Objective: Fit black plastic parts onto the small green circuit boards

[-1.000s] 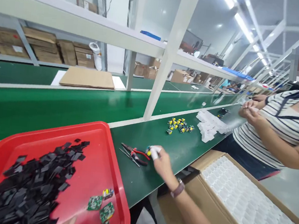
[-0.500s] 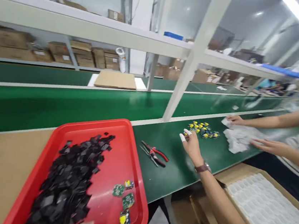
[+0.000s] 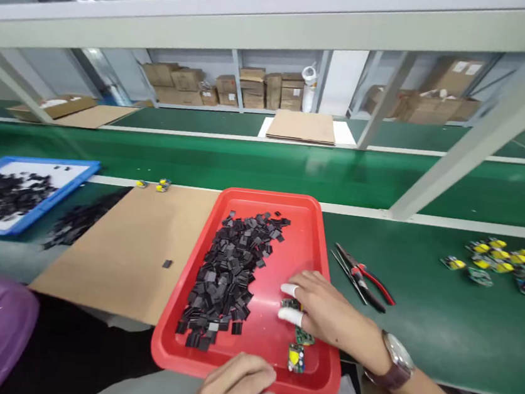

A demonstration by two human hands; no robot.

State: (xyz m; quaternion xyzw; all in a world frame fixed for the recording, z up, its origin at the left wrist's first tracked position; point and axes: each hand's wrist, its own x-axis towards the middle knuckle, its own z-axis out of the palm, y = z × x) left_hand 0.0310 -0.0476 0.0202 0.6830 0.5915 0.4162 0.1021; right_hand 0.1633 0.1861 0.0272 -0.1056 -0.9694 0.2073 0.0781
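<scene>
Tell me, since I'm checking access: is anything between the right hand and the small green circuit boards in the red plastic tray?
Nothing visible: the right hand already rests on the small green circuit boards in the red plastic tray.

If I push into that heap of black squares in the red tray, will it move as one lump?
Probably not. The black squares lie loose and overlapping, so they should scatter and slide. They look thin and flat, likely light, hard to pinch singly off the red tray.

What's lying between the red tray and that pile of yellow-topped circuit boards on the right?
Red-handled pliers on bare green mat, seen in the head view.
</scene>
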